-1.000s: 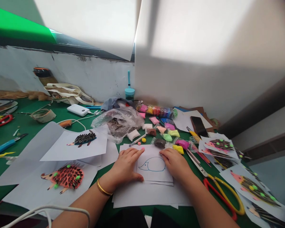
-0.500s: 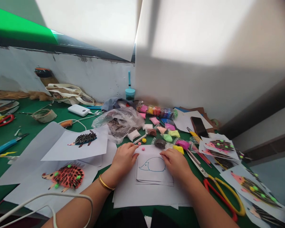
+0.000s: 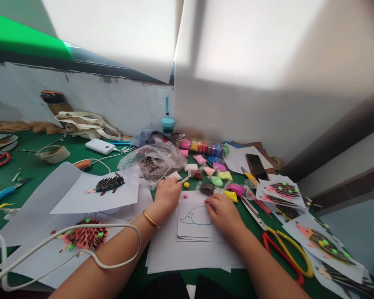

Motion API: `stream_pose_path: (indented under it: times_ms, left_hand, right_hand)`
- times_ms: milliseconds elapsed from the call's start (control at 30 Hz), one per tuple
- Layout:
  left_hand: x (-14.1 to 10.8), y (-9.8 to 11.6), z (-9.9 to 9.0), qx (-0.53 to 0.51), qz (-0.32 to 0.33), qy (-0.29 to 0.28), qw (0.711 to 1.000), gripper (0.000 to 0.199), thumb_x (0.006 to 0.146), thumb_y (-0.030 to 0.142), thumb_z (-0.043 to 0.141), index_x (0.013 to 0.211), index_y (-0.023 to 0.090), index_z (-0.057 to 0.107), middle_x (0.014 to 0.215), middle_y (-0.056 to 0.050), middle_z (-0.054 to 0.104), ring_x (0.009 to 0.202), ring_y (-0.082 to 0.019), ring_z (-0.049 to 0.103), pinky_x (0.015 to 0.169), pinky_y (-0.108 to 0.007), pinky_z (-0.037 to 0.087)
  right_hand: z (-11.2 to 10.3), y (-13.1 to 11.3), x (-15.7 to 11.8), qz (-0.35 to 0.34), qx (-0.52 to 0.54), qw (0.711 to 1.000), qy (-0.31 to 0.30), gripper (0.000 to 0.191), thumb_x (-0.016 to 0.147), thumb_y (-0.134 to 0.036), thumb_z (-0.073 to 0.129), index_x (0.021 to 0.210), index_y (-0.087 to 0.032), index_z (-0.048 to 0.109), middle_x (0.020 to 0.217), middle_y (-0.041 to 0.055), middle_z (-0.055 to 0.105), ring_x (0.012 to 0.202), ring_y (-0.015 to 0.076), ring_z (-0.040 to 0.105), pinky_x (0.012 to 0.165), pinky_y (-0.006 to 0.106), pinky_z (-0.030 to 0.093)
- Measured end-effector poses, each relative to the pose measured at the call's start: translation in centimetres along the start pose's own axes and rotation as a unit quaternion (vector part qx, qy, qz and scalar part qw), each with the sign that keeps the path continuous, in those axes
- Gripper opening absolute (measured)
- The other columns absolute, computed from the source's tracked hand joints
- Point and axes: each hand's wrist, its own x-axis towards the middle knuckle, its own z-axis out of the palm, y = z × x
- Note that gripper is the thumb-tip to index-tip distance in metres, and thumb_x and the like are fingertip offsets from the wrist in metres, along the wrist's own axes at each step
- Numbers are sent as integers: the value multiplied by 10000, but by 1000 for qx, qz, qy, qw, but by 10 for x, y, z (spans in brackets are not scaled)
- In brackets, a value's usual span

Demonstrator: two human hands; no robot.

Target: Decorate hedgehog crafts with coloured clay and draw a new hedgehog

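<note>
My left hand [image 3: 167,193] reaches to a small white packet [image 3: 175,176] beyond the paper stack, fingers bent over its near edge; whether it grips anything is hidden. A yellow clay ball [image 3: 186,185] and a pink ball [image 3: 185,196] lie just right of it. My right hand [image 3: 225,214] rests with fingers apart on the right side of a small sheet [image 3: 193,231] bearing a blue hedgehog outline. That sheet lies on larger white paper [image 3: 193,257].
Coloured clay packets [image 3: 217,181] and a plastic bag of seeds [image 3: 156,162] lie beyond the hands. Scissors [image 3: 264,228] sit to the right, beside finished hedgehog pictures [image 3: 324,245]. A white cable [image 3: 112,225] loops over the left forearm.
My left hand has moved forward from the sheet's upper left corner to the white packet. My right hand has slid slightly onto the drawing, covering its right end. The view has shifted a little.
</note>
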Motion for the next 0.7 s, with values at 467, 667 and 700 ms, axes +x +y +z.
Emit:
stream_pose_path:
  times_ms: [467,667,700]
  left_hand:
    - [-33,15,-17,-398,-22,-26,917,221,898,372,546,879,200,684,866,-29,700,807,-191,628,710,-296,455]
    - [-37,12,-1,-537,-60,-19,841,471,912,561,435,722,167,612,649,-18,602,637,-160,562,602,-271,432]
    - [-38,12,-1,-555,-61,-23,829,478,900,578,450,721,165,610,650,-17,598,630,-157,554,595,-267,430]
  right_hand:
    - [-9,-31,5,-79,59,994,38,272,931,-216,521,1162,-209,665,1066,97,657,965,230,582,859,380,470]
    - [-14,-63,11,-132,134,980,63,298,903,-280,607,1196,-232,624,1042,78,673,951,219,592,833,360,473]
    - [-12,-65,12,-134,139,979,70,258,898,-279,618,1150,-228,639,1010,72,679,929,213,595,817,350,471]
